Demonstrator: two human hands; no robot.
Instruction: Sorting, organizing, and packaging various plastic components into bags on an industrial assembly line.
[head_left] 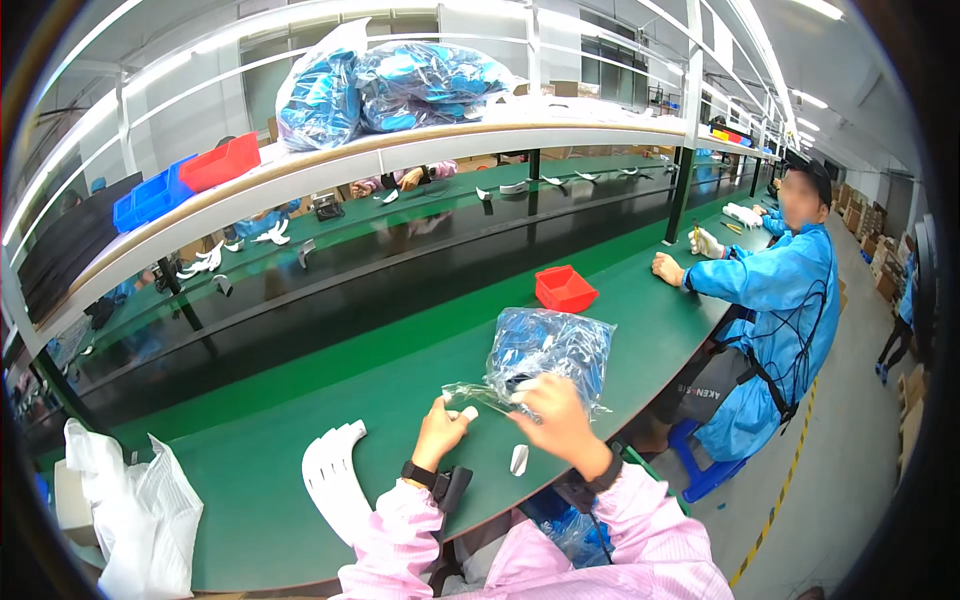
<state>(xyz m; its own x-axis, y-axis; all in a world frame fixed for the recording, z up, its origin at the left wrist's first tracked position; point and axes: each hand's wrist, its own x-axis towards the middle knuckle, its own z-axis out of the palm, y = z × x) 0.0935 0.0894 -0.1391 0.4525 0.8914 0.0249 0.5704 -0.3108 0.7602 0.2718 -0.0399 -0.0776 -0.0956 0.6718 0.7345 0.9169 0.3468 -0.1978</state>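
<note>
A clear plastic bag (552, 345) with blue pieces inside lies on the green bench in front of me. A loose strip of its clear film (470, 392) stretches toward the left, between my hands. My left hand (440, 430) pinches the left end of this film. Over the near edge of the bag, my right hand (555, 418) is closed on the film; its fingertips are partly hidden. Beside my left forearm lie white curved slotted parts (338, 475), fanned together. A small white piece (519, 460) rests on the bench between my wrists.
A red bin (566, 289) stands beyond the bag. White foam wrapping (135, 510) sits at the left. A shelf (420, 147) spans above a dark conveyor (330, 285). At the right, a person in a blue smock (765, 290) sits at the bench.
</note>
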